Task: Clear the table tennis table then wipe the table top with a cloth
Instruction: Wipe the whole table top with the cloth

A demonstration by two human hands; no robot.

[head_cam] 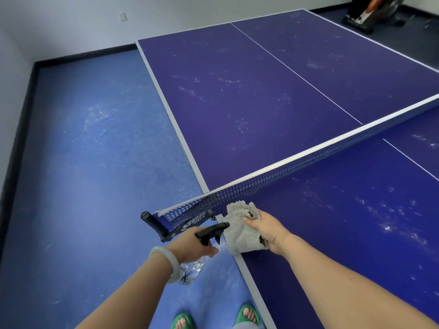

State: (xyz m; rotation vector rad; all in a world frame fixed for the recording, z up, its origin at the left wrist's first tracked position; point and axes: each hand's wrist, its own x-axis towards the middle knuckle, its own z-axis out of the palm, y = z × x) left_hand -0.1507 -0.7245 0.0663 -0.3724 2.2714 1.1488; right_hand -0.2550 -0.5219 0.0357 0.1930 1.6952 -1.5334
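Note:
The blue table tennis table (273, 96) fills the right and upper part of the view, its top speckled with white dust and droplets. Its net (297, 172) runs across from the clamp post (161, 225) at the near left edge. My right hand (266, 227) grips a bunched grey cloth (240, 227) lying on the table's corner by the net. My left hand (192, 245) holds a clear spray bottle (190, 271) by its black trigger head (211, 232), off the table's side and just left of the cloth.
Blue scuffed floor (95, 162) lies to the left of the table, bounded by white walls with a dark skirting. Exercise equipment (370, 13) stands at the far right corner. My feet in green sandals (247, 315) stand by the table's side edge.

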